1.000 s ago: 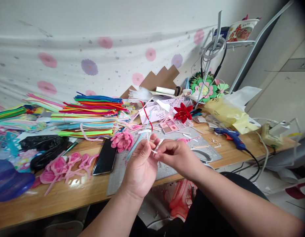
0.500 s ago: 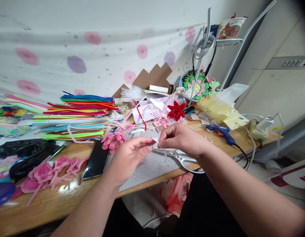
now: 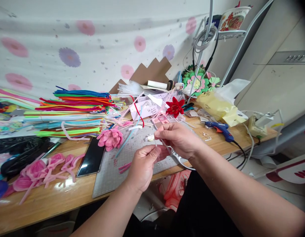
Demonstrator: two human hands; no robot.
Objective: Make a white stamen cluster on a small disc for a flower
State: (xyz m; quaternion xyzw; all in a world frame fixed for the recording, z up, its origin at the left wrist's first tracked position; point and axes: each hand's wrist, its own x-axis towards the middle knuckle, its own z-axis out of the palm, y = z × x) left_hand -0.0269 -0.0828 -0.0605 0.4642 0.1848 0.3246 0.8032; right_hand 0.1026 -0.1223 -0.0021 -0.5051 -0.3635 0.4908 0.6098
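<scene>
A small white-and-cream tuft like flower stamens shows just left of my right hand, whose thumb and fingers are closed in a pinch behind it. Below, my left hand pinches a thin whitish stem that runs up toward the right fingertips. Where the stem joins the tuft is hidden. Scissors lie beneath my right hand, partly covered by it. On the grey cutting mat are a light blue pipe cleaner and short pink pieces.
Piles of coloured pipe cleaners fill the back left. A pink fuzzy flower sits near a black phone; pink petals lie further left. At the right are a red flower, a blue glue gun and a power strip.
My left hand has moved down and right, below the right hand, and now pinches the stem. The white tuft has come into clearer sight. The view has shifted slightly.
</scene>
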